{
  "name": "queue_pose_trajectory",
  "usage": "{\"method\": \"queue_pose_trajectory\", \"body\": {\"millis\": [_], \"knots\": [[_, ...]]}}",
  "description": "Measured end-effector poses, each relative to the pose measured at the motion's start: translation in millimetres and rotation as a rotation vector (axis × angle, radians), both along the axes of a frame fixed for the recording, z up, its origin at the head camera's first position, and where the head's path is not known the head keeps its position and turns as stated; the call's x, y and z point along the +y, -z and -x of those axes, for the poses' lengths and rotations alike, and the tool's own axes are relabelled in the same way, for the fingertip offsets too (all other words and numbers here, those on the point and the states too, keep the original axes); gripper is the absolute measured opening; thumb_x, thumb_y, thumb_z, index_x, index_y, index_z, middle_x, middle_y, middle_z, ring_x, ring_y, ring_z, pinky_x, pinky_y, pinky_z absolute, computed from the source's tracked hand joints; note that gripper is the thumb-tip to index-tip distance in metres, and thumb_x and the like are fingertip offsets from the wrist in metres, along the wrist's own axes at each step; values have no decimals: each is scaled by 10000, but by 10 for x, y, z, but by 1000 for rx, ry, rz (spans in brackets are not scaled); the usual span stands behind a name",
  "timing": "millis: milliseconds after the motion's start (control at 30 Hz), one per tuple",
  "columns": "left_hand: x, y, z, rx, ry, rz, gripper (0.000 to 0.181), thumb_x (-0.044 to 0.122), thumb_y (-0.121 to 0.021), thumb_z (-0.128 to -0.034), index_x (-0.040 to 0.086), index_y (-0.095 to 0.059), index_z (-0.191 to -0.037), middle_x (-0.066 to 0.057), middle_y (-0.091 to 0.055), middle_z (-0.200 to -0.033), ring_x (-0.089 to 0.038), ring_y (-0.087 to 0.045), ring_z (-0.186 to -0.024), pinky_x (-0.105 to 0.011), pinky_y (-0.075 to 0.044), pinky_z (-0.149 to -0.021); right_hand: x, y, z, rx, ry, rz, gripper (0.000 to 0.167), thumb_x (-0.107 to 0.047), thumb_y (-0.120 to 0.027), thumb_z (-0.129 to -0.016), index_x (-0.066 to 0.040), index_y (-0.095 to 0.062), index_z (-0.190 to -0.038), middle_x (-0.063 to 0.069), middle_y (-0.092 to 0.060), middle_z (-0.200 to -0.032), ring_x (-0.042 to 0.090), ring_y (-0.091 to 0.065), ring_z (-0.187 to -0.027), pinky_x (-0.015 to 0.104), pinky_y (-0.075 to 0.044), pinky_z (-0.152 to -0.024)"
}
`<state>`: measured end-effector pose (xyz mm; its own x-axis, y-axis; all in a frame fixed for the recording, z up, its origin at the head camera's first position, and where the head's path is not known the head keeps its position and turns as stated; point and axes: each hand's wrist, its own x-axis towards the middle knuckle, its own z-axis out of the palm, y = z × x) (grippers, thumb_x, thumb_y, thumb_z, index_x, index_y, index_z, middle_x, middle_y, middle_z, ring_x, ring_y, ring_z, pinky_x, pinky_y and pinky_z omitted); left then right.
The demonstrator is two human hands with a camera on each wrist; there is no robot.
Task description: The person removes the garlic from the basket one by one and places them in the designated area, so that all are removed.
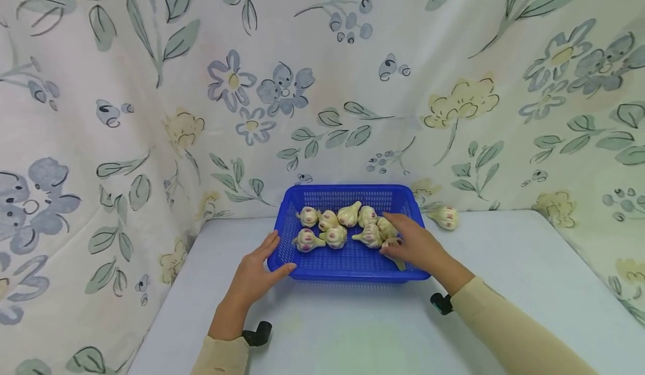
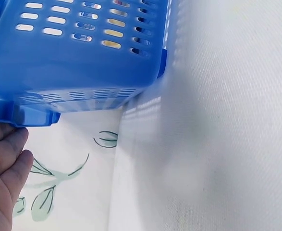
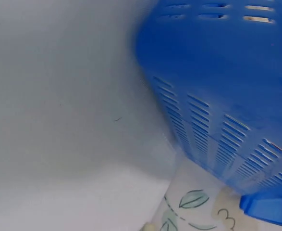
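A blue plastic basket (image 1: 353,271) with slotted walls stands on the table, holding several garlic bulbs (image 1: 336,237) with purplish marks. At the basket's front left corner, my left hand (image 1: 254,271) rests on the rim with fairly straight fingers and the thumb apart. The left wrist view shows those fingertips touching the rim of the basket (image 2: 73,67). My right hand (image 1: 420,246) reaches over the right rim and grips a garlic bulb (image 1: 395,260) between thumb and fingers, partly hiding it. Only the outside of the basket (image 3: 217,62) shows in the right wrist view, so that hand is hidden there.
One more garlic bulb (image 1: 445,218) lies on the white table (image 1: 353,330) to the right of the basket, near the back edge. A floral curtain (image 1: 322,84) hangs behind and along the sides. Each wrist carries a small black camera (image 1: 258,334).
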<state>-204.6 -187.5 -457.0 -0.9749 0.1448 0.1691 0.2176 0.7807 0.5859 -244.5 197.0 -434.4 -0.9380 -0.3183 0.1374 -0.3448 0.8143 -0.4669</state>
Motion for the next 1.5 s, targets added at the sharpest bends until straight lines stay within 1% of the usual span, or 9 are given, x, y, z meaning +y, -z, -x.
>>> {"method": "queue_pose_trajectory", "body": {"millis": [200, 467, 600, 767, 967, 1100, 1200, 1333, 1500], "knots": [[-8, -1, 10, -9, -1, 17, 1004, 770, -593, -775, 152, -359, -1532, -38, -312, -1606, -296, -323, -1465, -523, -355, -1120, -61, 0, 15, -25, -8, -121, 723, -357, -786, -829, -86, -498, -1434, 154, -518, -1450, 394, -437, -1374, 585, -412, -1067], [-2, -8, 4, -24, -17, 11, 896, 578, -710, -828, 154, -357, -1533, -8, -290, -1613, -297, -320, -1466, -522, -355, -1117, -118, 8, 37, -10, -32, -287, 637, -370, -819, -790, -92, -612, -1325, 102, -650, -1274, 307, -610, -1182, 504, -505, -990], [-1, -3, 3, -38, -21, 11, 908, 595, -706, -822, 163, -350, -1537, 0, -282, -1616, -297, -316, -1468, -524, -353, -1117, -121, 34, 38, 9, -44, -338, 588, -384, -833, -768, -120, -660, -1264, 64, -677, -1190, 270, -645, -1082, 481, -526, -954], [-4, -13, -7, -35, -16, 15, 938, 658, -675, -808, 160, -354, -1535, -2, -286, -1614, -293, -318, -1467, -518, -354, -1117, -128, 45, 31, 8, -43, -373, 585, -383, -847, -749, -146, -669, -1254, 56, -679, -1180, 272, -647, -1064, 496, -521, -957], [11, -29, -14, -29, -13, 6, 885, 563, -712, -833, 146, -362, -1531, -11, -290, -1612, -303, -319, -1465, -529, -351, -1117, -134, 34, 22, -5, -23, -401, 564, -355, -853, -745, -164, -674, -1245, 49, -687, -1146, 267, -648, -1036, 513, -512, -964], [16, -29, -13, -29, -16, 7, 877, 539, -724, -835, 146, -361, -1530, -11, -288, -1612, -301, -317, -1467, -521, -352, -1116, -140, 19, 21, -17, -22, -435, 538, -336, -842, -760, -166, -678, -1244, 50, -702, -1107, 254, -656, -1013, 506, -495, -974], [18, -26, -10, -31, -19, 10, 880, 537, -728, -832, 149, -361, -1531, -8, -286, -1613, -298, -315, -1468, -517, -351, -1115, -145, 9, 21, -22, -28, -456, 530, -343, -838, -761, -162, -685, -1235, 41, -708, -1069, 226, -658, -979, 463, -495, -934], [17, -22, -6, -34, -21, 13, 885, 542, -729, -829, 158, -358, -1533, -1, -283, -1615, -293, -311, -1471, -516, -348, -1115, -148, -2, 17, -20, -33, -468, 507, -365, -848, -744, -161, -709, -1186, 22, -697, -1007, 193, -650, -906, 399, -482, -835], [14, -20, -1, -24, -14, 8, 884, 542, -731, -827, 152, -364, -1530, -13, -296, -1611, -292, -316, -1468, -515, -351, -1112, -145, 0, 16, -1, -49, -486, 518, -395, -866, -717, -149, -725, -1150, 30, -690, -981, 191, -640, -845, 387, -474, -789]]}}
